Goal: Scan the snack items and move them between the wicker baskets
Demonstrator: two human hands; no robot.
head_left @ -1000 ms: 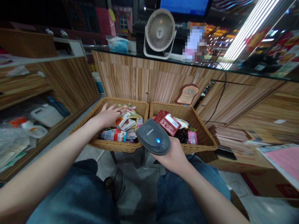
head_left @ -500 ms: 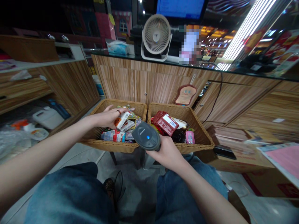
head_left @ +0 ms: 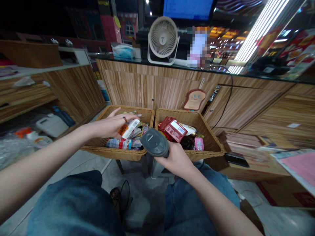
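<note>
My left hand (head_left: 112,126) is over the left wicker basket (head_left: 114,154), its thumb and fingers closed on a small snack box (head_left: 129,128) with a white barcoded side and an orange-brown picture. Below it in that basket lie several colourful packets (head_left: 119,143). My right hand (head_left: 178,159) grips a dark grey barcode scanner (head_left: 155,143) by the handle, its head pointing toward the left basket. In the right wicker basket (head_left: 211,144) are a dark red package (head_left: 173,129) with a white label, a pink packet (head_left: 199,144) and other goods.
Ahead stands a wood-panelled counter (head_left: 128,82) carrying a white fan (head_left: 162,38) and a screen (head_left: 188,9). A toast-shaped pad (head_left: 195,99) hangs on its front. On the right, a black phone (head_left: 236,160) rests on cardboard boxes (head_left: 256,168). A white jug (head_left: 51,124) sits at left.
The snack box in my left hand has tilted and turned slightly, showing more of its barcoded side. The blue light on the scanner has gone out. My right hand stays nearly still.
</note>
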